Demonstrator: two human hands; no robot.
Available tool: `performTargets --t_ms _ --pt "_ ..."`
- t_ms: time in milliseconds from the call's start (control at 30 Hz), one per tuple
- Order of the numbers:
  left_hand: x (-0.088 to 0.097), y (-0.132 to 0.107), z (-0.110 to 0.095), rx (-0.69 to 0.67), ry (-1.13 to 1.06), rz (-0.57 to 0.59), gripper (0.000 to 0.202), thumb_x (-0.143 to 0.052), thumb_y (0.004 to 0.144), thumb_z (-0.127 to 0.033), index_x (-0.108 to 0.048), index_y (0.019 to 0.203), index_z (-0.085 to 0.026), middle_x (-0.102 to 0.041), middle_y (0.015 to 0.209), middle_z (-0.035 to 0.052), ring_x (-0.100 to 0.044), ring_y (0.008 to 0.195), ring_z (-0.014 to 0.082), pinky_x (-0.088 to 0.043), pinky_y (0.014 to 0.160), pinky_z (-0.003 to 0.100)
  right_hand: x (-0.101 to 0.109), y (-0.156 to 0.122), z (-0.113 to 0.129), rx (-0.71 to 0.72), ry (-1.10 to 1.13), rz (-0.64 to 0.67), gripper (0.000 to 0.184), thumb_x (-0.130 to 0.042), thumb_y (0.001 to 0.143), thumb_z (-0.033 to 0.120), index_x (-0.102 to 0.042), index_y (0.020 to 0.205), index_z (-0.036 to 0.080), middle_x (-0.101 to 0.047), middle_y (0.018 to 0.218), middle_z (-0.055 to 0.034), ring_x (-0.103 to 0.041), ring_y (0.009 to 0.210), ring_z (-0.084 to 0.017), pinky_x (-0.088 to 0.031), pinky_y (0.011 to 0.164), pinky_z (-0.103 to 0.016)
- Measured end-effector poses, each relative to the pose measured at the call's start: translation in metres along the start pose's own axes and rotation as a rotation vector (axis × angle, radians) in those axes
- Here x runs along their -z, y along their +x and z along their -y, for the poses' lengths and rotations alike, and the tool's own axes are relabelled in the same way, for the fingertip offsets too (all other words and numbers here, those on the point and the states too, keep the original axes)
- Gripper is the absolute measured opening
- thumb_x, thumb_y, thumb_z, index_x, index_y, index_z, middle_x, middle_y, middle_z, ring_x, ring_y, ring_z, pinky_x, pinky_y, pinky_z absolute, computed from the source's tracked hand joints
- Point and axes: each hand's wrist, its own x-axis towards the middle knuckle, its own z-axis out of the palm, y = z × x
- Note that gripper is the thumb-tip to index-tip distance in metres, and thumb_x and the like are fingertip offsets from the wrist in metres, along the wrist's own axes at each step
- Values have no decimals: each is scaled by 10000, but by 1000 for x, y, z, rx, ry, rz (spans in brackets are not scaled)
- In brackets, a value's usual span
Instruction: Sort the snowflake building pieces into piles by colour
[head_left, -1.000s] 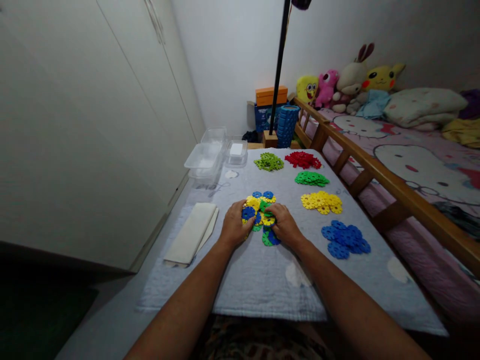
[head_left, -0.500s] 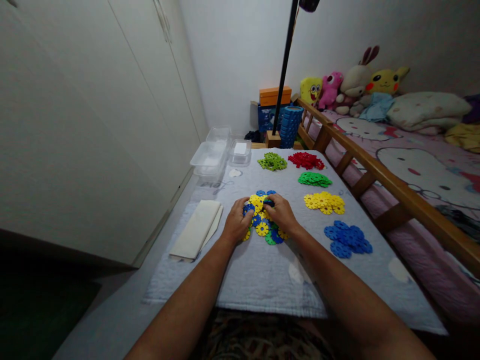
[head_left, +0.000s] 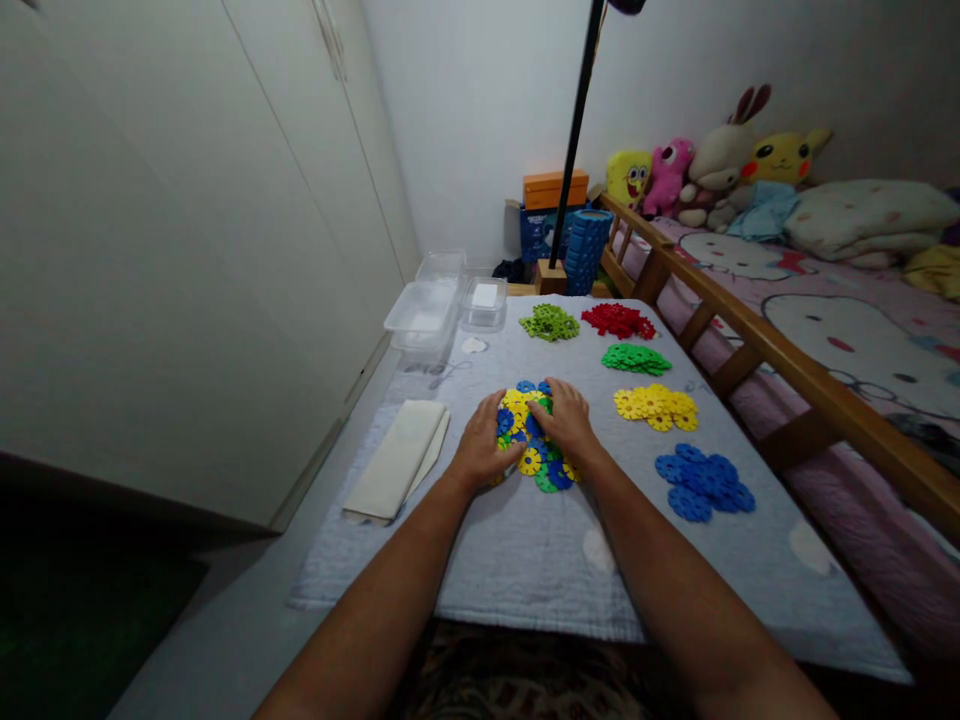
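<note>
A mixed heap of flower-shaped plastic discs [head_left: 530, 461], yellow, blue and green, lies on the cloth between my hands. Against its left side rests my left hand [head_left: 481, 448], fingers reaching forward and thumb stretched out over the near discs. My right hand [head_left: 568, 418] covers the right side of the heap, with its thumb pointing inward across the discs. Both hands are open and cup the heap; neither visibly grips a disc. Parts of the heap are hidden under the palms and fingers.
Single-colour piles stand right and behind: blue discs [head_left: 703, 483], yellow discs [head_left: 657, 404], green discs [head_left: 636, 358], red pieces [head_left: 618, 320], lime pieces [head_left: 550, 321]. Left are a folded cream cloth [head_left: 395, 460] and clear plastic boxes [head_left: 422, 308]. A wooden bed rail [head_left: 739, 318] borders the right.
My right hand has let go of a dark blue piece and now spreads over the heap. My left thumb has moved toward me and right. The view has shifted slightly.
</note>
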Motion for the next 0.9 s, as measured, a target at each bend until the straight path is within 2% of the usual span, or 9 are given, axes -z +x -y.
performTargets --t_ms 133,233,367,533,733,900 --pt "-1 -1 3 -42 9 42 1038 -789 701 -387 -249 1551 -136 -356 1576 218 -339 1483 360 -279 1235 533 -7 -4 7 94 -68 148 615 -625 886 479 -515 1425 206 -548 1432 -160 -429 1344 -349 -304 1137 -536" --pt "-2 -1 2 -52 12 68 1082 -809 687 -372 -220 1564 -143 -344 1586 219 -334 1485 365 -280 1232 547 -4 -4 13 169 -47 223 609 -679 851 463 -551 1398 226 -564 1408 -139 -440 1321 -332 -317 1128 -515" --pt "0 0 -2 -49 -37 77 1082 -829 671 -351 -244 1566 -185 -383 1564 191 -378 1459 351 -313 1218 529 2 -2 13 179 44 240 544 -717 817 406 -608 1314 214 -604 1309 -136 -498 1245 -310 -375 1080 -485" --pt "1 1 -4 -41 -72 56 1034 -836 679 -331 -289 1546 -197 -435 1511 170 -432 1409 331 -353 1195 506 8 -2 10 205 267 192 455 -702 770 285 -628 1212 204 -638 1202 -105 -558 1160 -264 -422 1044 -428" --pt "-1 2 -1 -65 -69 11 957 -806 707 -308 -314 1521 -200 -448 1488 162 -440 1396 327 -361 1187 521 14 -6 12 55 454 105 370 -661 746 323 -620 1102 232 -675 1038 -27 -613 909 -209 -493 868 -356" --pt "-2 1 1 -39 -23 -39 848 -744 768 -320 -343 1506 -196 -478 1461 158 -463 1376 317 -395 1160 511 19 -2 5 -80 523 -30 347 -665 727 374 -620 1035 220 -659 920 -15 -597 808 -196 -487 781 -329"
